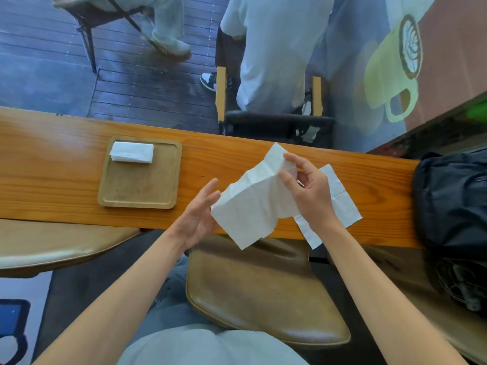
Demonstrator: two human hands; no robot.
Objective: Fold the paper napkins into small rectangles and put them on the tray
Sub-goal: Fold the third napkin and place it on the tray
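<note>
My right hand (308,191) pinches the upper part of an unfolded white paper napkin (253,204), which hangs creased above the wooden counter's near edge. My left hand (197,214) is open, its fingertips touching the napkin's left edge. Another flat napkin (342,204) lies on the counter under my right hand, its corner past the near edge. To the left stands a square wooden tray (139,188) with a folded rectangular napkin (131,152) in its far left corner.
The narrow wooden counter (52,164) runs left to right. A black bag (453,201) sits at its right end. Tan padded stools (263,291) stand below the near edge. Beyond the counter a person (274,48) sits on a chair.
</note>
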